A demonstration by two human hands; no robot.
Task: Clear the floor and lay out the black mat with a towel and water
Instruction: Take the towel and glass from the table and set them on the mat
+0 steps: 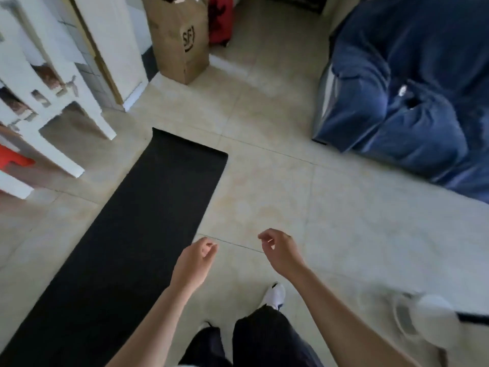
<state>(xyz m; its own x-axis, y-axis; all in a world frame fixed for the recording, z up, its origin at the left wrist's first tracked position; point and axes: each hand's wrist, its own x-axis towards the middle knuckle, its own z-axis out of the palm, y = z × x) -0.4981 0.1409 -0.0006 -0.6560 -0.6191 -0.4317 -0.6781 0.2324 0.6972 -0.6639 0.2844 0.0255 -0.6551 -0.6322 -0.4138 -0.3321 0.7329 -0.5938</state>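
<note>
The black mat (137, 223) lies unrolled flat on the beige tiled floor, running from the lower left up to the middle of the view. My left hand (194, 260) hangs over the mat's right edge, fingers loosely curled, holding nothing. My right hand (279, 250) is a short way to its right above bare tile, fingers also loosely curled and empty. No towel or water bottle is clearly in view. My legs in dark trousers and one white shoe (275, 295) show at the bottom.
A white table (53, 107) with an orange stool (13, 160) under it stands at the left. A brown paper bag (180, 41) and a red bag (221, 19) sit at the back. A blue sofa (412, 96) fills the right; a white round object (426, 321) blurs at lower right.
</note>
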